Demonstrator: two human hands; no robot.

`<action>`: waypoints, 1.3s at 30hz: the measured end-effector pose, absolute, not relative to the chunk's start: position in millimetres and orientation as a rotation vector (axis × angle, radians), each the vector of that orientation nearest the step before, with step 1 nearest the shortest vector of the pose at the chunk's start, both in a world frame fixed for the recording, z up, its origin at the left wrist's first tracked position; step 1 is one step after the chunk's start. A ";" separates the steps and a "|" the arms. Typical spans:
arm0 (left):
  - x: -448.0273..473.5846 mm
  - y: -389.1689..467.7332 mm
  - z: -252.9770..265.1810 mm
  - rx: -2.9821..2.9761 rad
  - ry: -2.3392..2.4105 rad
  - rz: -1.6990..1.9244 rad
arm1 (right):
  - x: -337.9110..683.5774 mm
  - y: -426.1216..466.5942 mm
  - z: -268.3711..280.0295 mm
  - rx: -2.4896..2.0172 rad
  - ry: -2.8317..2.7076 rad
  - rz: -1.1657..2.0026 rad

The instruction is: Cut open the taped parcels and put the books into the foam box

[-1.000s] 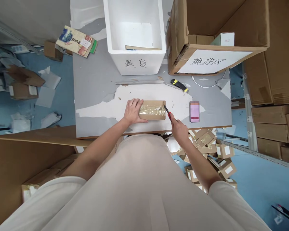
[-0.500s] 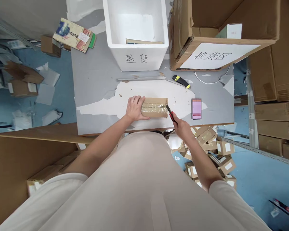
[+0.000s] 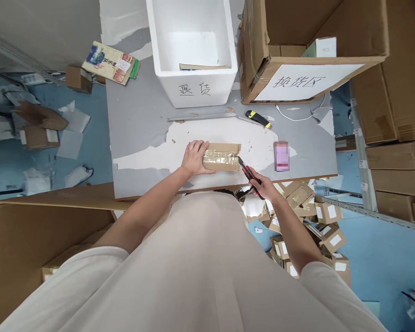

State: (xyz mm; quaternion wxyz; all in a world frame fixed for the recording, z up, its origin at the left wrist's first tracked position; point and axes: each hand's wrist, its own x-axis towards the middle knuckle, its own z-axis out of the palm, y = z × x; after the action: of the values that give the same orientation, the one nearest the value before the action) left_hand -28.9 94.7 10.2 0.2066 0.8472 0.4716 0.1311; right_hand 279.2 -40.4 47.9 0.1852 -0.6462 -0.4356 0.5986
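Observation:
A small cardboard box [image 3: 222, 157] sealed with shiny tape lies on the table's torn white surface. My left hand [image 3: 194, 158] grips its left end, thumb along the near side and fingers over the far side. In my right hand [image 3: 263, 185] is a red-and-black utility knife [image 3: 250, 175], fingers wrapped round its handle. The blade's tip meets the right end of the box near the tape seam; I cannot tell how deep it goes. A second utility knife, black and yellow [image 3: 258, 119], lies farther back. To the right of the box rests a phone [image 3: 281, 156] with a pinkish screen.
At the back stand a white foam box [image 3: 195, 91] with handwriting and a large open carton [image 3: 263, 87] with a paper sign. Books [image 3: 110, 63] lie at the back left corner. A big carton [image 3: 55, 221] is at my left; several boxes [image 3: 327, 235] lie on the floor at right.
The knife in my right hand has shifted slightly toward me, and its handle shows more. My left hand still holds the box. The whole view has tilted slightly.

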 end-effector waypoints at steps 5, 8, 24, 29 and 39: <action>-29.4 95.2 9.5 2.354 1.300 0.373 | 283.2 -48.6 40.1 -1.713 -1.220 1.740; -30.7 95.1 10.7 2.354 1.289 0.353 | 281.8 -50.6 40.6 -1.725 -1.234 1.743; -17.5 19.9 20.6 1.705 1.685 0.309 | 207.5 0.4 20.4 -1.466 -0.722 1.617; -23.7 -2.2 16.5 1.697 1.620 0.428 | 190.3 6.2 15.8 -1.489 -0.728 1.670; -39.7 131.0 36.4 2.074 1.579 0.528 | 194.2 -46.7 2.3 -1.349 -0.269 1.667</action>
State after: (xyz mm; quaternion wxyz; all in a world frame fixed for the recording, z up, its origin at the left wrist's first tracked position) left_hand -39.7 131.0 36.4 0.2387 0.7574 0.5764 0.1927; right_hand 194.2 -46.7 2.3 0.4709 -0.5506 -0.1100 0.6805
